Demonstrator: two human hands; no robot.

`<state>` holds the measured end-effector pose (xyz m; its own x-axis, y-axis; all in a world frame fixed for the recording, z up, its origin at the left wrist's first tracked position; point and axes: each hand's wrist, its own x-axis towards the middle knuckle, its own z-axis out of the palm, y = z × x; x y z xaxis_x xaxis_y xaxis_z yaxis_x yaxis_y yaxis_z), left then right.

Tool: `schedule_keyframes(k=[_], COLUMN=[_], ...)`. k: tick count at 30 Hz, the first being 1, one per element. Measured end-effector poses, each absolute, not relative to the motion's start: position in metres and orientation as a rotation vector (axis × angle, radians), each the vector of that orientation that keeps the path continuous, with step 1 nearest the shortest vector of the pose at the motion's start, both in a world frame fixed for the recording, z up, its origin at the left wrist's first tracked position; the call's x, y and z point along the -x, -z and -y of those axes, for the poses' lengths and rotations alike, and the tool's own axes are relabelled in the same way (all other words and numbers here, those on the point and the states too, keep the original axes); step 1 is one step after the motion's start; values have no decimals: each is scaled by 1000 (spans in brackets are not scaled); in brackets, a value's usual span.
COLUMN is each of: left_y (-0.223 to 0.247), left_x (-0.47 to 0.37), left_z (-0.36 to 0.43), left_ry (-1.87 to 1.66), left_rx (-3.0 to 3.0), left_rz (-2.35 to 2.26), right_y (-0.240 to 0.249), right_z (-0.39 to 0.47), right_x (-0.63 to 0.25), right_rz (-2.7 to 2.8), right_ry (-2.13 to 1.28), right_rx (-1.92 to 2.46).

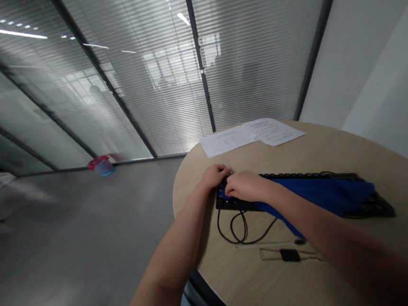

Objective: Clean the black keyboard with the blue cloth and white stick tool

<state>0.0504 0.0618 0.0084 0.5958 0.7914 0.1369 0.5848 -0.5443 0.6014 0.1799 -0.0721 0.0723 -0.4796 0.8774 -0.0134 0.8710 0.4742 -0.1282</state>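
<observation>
A black keyboard (230,203) lies across the wooden table, with a blue cloth (322,192) spread over much of its keys. At the keyboard's left end, my left hand (216,175) has its fingers curled on the upper corner. My right hand (246,185) presses a bunched part of the cloth onto the keys near that same end; its fingers are closed and partly hidden. My two hands are almost touching. Below the keyboard lies a looped black cable (244,228). Nearer to me is a wire tool with a black middle piece (290,255), beside a thin rod (265,244).
Printed papers (227,140) lie at the far side of the round table (335,148). Behind it stands a glass partition with blinds (170,94), and a white wall (378,61) is on the right. A red and blue basket (104,167) sits on the floor at left.
</observation>
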Motion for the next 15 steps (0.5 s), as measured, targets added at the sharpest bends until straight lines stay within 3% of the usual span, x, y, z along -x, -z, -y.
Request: schedule_keyframes(k=[8, 15], left_y=[-3, -5], left_x=[-52, -52], left_z=[-62, -61], left_ry=[-574, -588], left_rx=[-2310, -2316], left_rz=[-1184, -1147], right_y=[-64, -74], right_z=[76, 73], right_x=[-166, -184], right_rz=[2610, 2676], right_ry=[-67, -245], right_rx=[1532, 1530])
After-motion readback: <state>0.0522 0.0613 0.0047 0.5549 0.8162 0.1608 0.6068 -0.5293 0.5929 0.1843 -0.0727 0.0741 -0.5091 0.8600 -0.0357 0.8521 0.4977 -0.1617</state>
